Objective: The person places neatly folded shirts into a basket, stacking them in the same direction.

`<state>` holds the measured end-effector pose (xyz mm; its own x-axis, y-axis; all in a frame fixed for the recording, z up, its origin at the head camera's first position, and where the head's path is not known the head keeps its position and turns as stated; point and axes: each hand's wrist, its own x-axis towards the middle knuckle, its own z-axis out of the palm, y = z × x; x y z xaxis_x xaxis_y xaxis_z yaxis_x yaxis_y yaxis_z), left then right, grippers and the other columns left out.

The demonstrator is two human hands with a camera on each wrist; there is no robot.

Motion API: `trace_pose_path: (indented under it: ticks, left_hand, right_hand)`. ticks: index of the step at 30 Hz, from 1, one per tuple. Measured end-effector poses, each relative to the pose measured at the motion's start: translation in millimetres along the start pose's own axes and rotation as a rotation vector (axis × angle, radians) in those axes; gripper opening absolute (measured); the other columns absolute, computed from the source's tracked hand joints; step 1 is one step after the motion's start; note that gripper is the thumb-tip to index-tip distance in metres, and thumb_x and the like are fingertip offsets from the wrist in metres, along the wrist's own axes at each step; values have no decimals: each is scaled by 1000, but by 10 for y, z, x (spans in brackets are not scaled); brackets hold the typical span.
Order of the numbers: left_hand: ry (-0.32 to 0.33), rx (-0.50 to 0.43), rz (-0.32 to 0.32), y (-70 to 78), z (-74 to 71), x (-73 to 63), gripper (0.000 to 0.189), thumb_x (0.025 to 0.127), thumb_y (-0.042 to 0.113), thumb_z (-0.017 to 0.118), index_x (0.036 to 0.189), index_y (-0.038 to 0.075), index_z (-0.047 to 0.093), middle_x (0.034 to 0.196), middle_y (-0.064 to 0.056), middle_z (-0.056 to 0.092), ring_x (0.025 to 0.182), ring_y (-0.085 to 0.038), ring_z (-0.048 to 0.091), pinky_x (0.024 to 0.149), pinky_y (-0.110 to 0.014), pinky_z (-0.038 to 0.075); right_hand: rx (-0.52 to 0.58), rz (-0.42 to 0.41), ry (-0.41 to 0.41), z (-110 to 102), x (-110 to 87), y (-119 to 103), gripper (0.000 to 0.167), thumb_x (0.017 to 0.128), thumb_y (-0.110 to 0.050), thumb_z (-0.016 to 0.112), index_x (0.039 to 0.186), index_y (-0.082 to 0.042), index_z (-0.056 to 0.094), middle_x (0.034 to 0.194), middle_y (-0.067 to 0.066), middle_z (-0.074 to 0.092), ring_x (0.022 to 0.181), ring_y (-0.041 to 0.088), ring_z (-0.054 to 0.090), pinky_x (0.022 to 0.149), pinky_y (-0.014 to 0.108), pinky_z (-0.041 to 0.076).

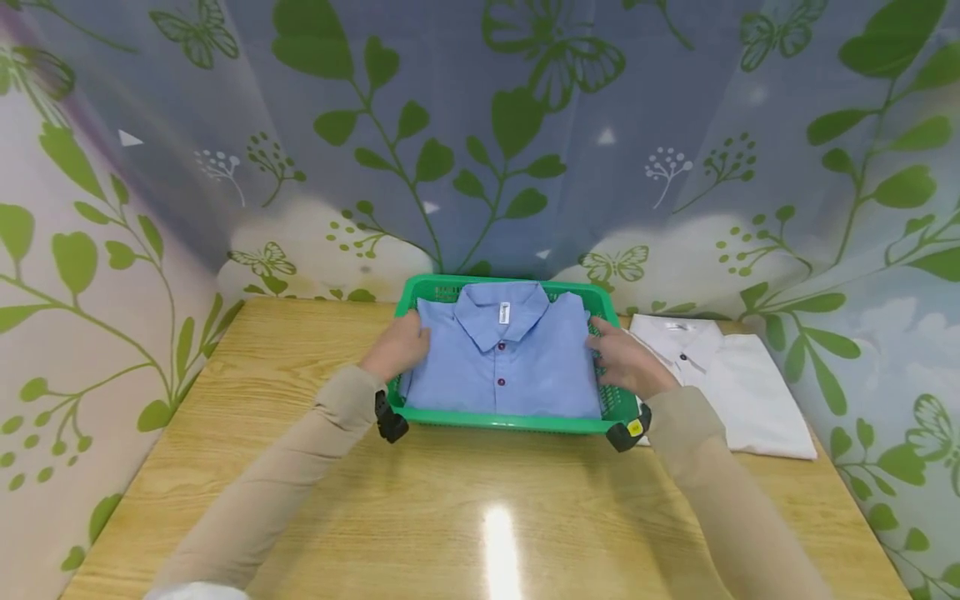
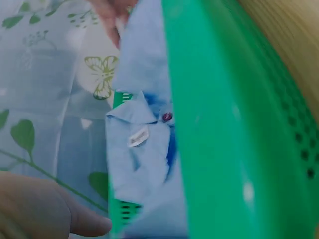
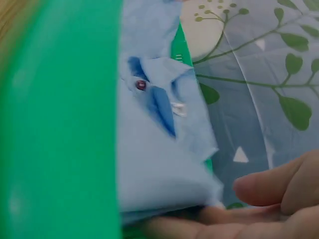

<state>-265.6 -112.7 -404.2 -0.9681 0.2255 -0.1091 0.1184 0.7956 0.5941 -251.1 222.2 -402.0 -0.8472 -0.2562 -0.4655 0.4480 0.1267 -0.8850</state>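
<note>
A folded blue collared shirt [image 1: 502, 354] with dark red buttons lies in a green plastic basket [image 1: 495, 422], its collar toward the wall. My left hand [image 1: 397, 344] is at the basket's left side, beside the shirt's edge. Its thumb is stretched out in the left wrist view, while the other fingers are hidden. On the right side, my right hand [image 1: 628, 360] reaches over the rim. The right wrist view has its straight fingers [image 3: 184, 228] low at the underside of the folded shirt, with the thumb [image 3: 264, 189] apart from the cloth.
To the right of the basket, a folded white shirt [image 1: 738, 392] lies on the wooden table [image 1: 442, 508]. A patterned curtain [image 1: 465, 150] with leaves and butterflies hangs right behind the basket and along both sides of the table.
</note>
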Motion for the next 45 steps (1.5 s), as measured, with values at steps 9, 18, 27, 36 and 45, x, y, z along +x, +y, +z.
trace_pose_path:
  ticks: [9,18,27,36,45]
  left_hand:
    - [128,159,184,166,1,-41,22,100,5,46,82,0,58,77,-13,57,63,-22,52,55,-35,44]
    - [-217,24,135,87,21,40,41,105,17,40,138,-7,48,139,-23,51,108,-31,56,90,-44,47]
    - [-358,-101,-45,44,37,81,52,107,20,34,154,-2,25,161,-20,19,137,-40,37,77,-42,58]
    - [-340,-202,0,180,-120,227,44,107,17,33,145,-4,42,145,-22,42,111,-37,53,87,-47,53]
    - [-566,-444,-8,278,7,622,41,108,16,39,146,0,45,148,-16,45,135,-36,44,105,-49,42]
  right_hand:
    - [-233,-52,44,62,-173,-68,63,108,-21,36,159,-5,2,164,21,1,147,47,0,114,63,15]
    - [-309,-72,-24,163,-62,-227,65,106,-32,43,157,-2,15,162,19,16,147,41,17,115,58,20]
    - [-73,134,-114,28,299,-241,75,106,-40,36,158,-6,-7,161,26,-11,146,50,-1,108,72,18]
    - [-188,22,-92,31,363,-313,69,107,-33,38,158,-1,4,161,26,9,147,46,10,116,59,14]
    - [-191,34,-163,114,577,-285,61,109,-31,30,156,3,10,161,23,18,147,40,18,117,58,12]
